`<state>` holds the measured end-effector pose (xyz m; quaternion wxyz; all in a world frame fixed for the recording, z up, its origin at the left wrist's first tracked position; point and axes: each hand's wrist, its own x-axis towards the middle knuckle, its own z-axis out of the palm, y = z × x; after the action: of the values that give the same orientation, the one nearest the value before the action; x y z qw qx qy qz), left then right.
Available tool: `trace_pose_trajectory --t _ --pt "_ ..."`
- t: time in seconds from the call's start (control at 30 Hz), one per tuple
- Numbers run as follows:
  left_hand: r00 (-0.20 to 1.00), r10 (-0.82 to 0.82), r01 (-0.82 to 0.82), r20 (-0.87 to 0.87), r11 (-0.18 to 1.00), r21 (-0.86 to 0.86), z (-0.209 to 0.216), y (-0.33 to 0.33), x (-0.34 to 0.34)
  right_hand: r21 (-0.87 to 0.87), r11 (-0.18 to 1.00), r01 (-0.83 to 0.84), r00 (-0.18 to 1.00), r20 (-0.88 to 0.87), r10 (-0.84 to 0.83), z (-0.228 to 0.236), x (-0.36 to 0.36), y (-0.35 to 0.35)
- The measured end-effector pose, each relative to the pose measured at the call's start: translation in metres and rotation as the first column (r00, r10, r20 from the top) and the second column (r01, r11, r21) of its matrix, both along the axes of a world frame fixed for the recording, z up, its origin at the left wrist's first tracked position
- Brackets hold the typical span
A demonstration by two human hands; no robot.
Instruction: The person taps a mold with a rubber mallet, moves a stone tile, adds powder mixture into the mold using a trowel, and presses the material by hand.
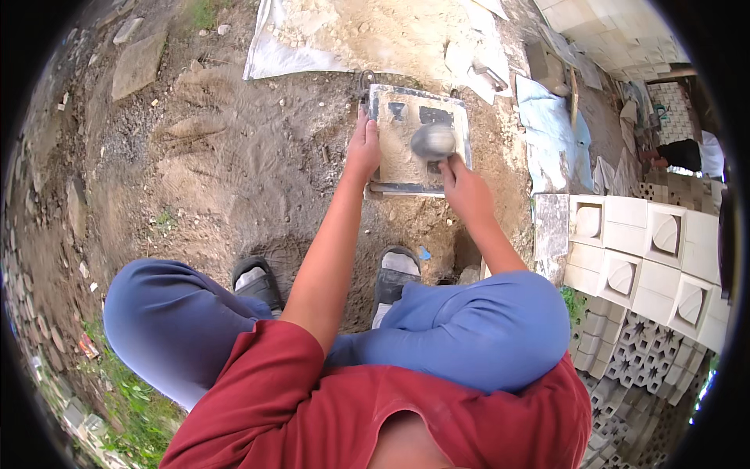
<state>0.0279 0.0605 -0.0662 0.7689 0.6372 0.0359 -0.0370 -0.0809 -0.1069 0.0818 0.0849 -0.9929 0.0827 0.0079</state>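
On the ground in front of me lies a rectangular dark-edged metal mould, its face mostly coated with pale powder and showing dark bare patches. My left hand grips its left edge, thumb on top and the other fingers partly hidden along the side. Closed around a short handle, my right hand holds a tool with a rounded grey head over the right half of the mould. Motion blurs that head, so its exact kind and whether it touches the powder cannot be made out.
Beyond the mould, a white sheet carries a heap of pale powder. Pale patterned blocks are stacked to the right, near a light-blue sheet. A person is at the far right. Flat stones lie on the left.
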Motion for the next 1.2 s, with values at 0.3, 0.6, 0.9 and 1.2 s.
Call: trace_pose_trajectory --t 0.3,0.6,0.9,1.2 --pt "0.998 0.046 -0.048 0.032 0.997 0.064 -0.002 0.002 0.001 0.016 0.999 0.052 0.998 -0.034 -0.051 -0.006 -0.013 0.003" --pt "1.0 0.029 -0.029 0.003 0.999 -0.017 -0.001 0.006 -0.004 0.159 0.987 0.037 0.996 0.076 -0.05 -0.001 -0.024 0.022" --pt "0.998 0.046 -0.051 -0.039 0.99 -0.129 0.001 0.004 -0.005 0.323 0.946 0.027 0.986 0.148 -0.078 -0.001 -0.024 0.028" --pt "0.98 -0.067 0.01 -0.188 0.957 -0.288 -0.001 0.012 0.0 0.361 0.932 -0.012 0.99 0.134 -0.039 -0.001 -0.023 0.033"
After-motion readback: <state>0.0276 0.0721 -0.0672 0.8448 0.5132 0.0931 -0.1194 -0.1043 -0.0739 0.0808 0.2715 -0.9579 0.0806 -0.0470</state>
